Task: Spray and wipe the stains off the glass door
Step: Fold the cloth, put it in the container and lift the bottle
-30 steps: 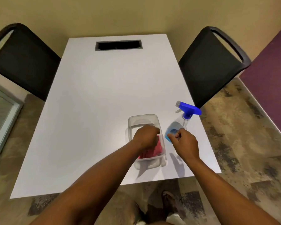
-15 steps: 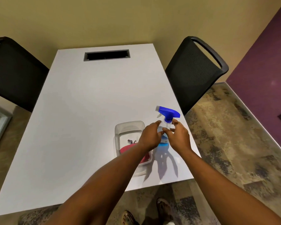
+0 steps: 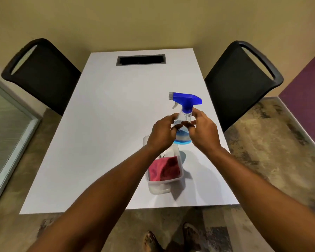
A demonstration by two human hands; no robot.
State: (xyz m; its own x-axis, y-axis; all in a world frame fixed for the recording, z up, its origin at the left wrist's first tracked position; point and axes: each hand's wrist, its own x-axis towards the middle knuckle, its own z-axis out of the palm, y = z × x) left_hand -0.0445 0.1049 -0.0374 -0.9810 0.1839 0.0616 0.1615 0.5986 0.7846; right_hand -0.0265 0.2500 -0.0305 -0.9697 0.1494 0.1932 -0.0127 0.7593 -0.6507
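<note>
Clear spray bottle (image 3: 182,122), blue trigger head

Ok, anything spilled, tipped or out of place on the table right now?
Nothing stands out. The spray bottle is upright between the left hand and right hand, its blue liquid inside. The red cloth sits bunched in the clear tub on the white table, with no puddle visible.

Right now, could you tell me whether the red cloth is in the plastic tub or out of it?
In. The red cloth lies bunched inside the clear plastic tub, below its rim, at the near end.
</note>
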